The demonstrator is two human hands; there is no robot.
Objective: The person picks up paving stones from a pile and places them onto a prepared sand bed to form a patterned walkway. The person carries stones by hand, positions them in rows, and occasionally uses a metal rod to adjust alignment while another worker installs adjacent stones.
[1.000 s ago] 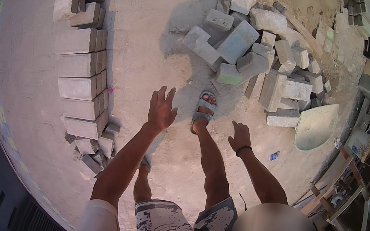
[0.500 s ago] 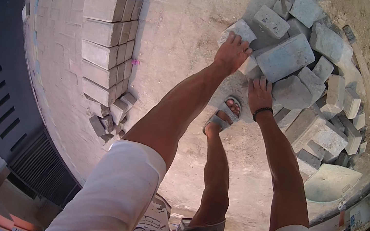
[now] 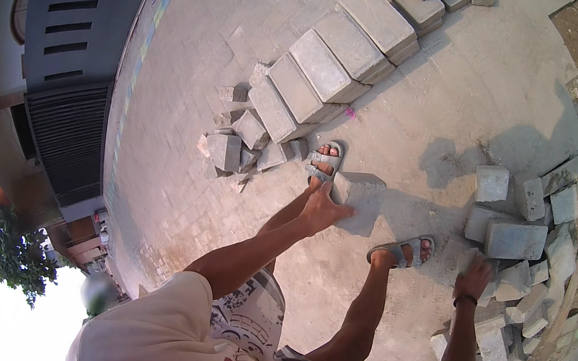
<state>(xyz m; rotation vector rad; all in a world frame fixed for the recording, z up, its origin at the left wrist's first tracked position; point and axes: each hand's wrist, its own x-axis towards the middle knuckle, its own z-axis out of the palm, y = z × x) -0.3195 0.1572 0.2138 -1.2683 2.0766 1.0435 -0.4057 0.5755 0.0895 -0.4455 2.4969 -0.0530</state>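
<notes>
- The left hand (image 3: pixel 325 210) grips the near edge of a grey paving block (image 3: pixel 361 202), fingers curled over its side, and holds it clear of the ground just beside the left foot.
- The right hand (image 3: pixel 474 275) rests with fingers spread on a grey block (image 3: pixel 478 258) at the near edge of a loose pile of blocks (image 3: pixel 517 244); whether it grips that block cannot be told.
- The left foot wears a grey sandal (image 3: pixel 325 162) and stands just behind the held block; the right foot's sandal (image 3: pixel 404 250) stands between the two hands.
- A neat row of stacked blocks (image 3: pixel 327 71) runs from just beyond the left foot toward the top edge of the view, with broken pieces (image 3: pixel 233 149) lying at its near end.
- The paved ground (image 3: pixel 197 87) is pale and dusty, and a shadow falls across it beside the loose pile.
- A dark slatted gate (image 3: pixel 72 49) stands at the far left, well apart from the hands.
</notes>
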